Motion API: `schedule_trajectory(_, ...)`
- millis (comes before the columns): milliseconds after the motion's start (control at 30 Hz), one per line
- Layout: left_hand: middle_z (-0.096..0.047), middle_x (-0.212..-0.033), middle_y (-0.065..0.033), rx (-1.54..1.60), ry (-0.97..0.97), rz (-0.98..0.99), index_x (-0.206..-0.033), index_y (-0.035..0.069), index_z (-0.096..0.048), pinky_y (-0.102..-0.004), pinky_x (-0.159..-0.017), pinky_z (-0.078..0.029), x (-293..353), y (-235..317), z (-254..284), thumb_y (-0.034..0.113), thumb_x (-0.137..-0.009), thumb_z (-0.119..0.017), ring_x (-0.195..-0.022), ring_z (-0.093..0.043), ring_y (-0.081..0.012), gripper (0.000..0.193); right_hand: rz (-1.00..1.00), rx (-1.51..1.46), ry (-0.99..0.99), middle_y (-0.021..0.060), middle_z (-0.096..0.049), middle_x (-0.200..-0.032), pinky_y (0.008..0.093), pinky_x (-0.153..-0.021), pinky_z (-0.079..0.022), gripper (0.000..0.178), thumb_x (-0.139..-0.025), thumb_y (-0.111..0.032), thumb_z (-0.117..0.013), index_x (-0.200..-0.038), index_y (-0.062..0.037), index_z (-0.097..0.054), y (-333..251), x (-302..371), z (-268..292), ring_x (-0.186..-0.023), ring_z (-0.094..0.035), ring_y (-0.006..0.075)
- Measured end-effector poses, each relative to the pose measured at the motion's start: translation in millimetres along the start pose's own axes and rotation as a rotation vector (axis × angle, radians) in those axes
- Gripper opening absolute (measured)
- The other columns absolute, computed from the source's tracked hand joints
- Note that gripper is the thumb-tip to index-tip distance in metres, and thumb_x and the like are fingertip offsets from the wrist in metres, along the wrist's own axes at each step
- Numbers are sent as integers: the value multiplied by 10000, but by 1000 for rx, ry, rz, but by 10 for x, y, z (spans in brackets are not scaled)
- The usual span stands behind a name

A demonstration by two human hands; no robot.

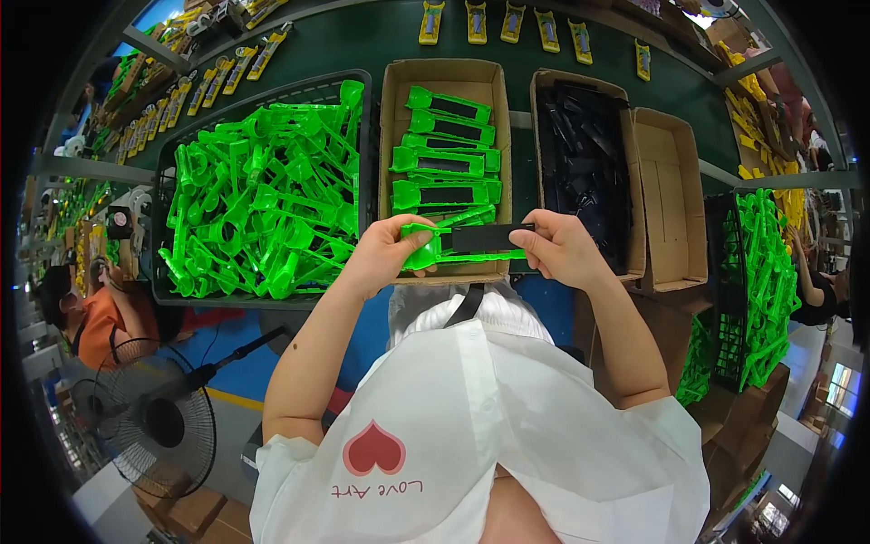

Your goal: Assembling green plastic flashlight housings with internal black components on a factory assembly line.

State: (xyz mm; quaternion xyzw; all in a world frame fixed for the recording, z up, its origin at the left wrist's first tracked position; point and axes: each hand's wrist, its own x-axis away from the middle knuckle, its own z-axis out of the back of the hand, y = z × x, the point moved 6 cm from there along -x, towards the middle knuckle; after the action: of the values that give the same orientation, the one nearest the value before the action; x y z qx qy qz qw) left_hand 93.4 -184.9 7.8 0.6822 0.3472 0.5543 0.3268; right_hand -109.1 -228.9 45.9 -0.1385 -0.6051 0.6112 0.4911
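My left hand (385, 254) grips the rounded cup end of a bright green plastic frame (423, 247), thumb on top. A flat black strip (489, 238) lies along the frame's open middle, its right end pinched between the thumb and fingers of my right hand (564, 249). The frame's long lower rail runs under the strip toward my right fingers; whether they touch it I cannot tell. Just beyond my hands, a cardboard box (497, 91) holds several green frames with black strips in them, stacked in a row.
A black crate (367, 181) heaped with loose green frames stands at left. To the right are a carton of black strips (584, 154) and a second carton (666, 195). Yellow parts (476, 23) line the green table's far side. A fan (163, 422) stands lower left.
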Motion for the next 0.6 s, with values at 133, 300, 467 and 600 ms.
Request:
schedule_trajectory(133, -568, -721, -27, -128, -34, -17, -935, -4, -571, -224, -552, -452, -7, -5, -38, 52, -801, -575, -640, -569, -105, 145, -24, 53, 4, 9, -493, -496, 192, -360, -307, 183, -838, -180, -543, -779, -8, -516, 75, 3, -72, -374, -404, 43)
schedule_trajectory(300, -589, -753, -32, -113, -41, -30, -937, 1, -586, -224, -586, -458, 8, -53, -67, 44, -792, -583, -648, -553, -85, 151, -26, 128, 14, 5, -499, -490, 198, -366, -312, 188, -834, -190, -548, -798, -6, -537, 79, 7, -102, -382, -410, 42)
schedule_trajectory(467, -591, -747, -25, 3, -51, 15, -924, 0, -594, -216, -578, -447, 15, -125, -76, 41, -798, -572, -660, -534, -69, 134, -27, 264, 70, 15, -502, -485, 210, -386, -321, 191, -829, -191, -552, -813, -1, -557, 52, 36, -83, -398, -415, 52)
schedule_trajectory(600, -579, -725, -15, -115, -9, -49, -907, 7, -602, -217, -564, -442, 7, -141, -16, 47, -802, -570, -645, -526, -68, 117, 16, 359, 74, 30, -500, -482, 214, -408, -334, 191, -824, -181, -553, -825, 11, -558, 44, 45, -106, -428, -441, 63)
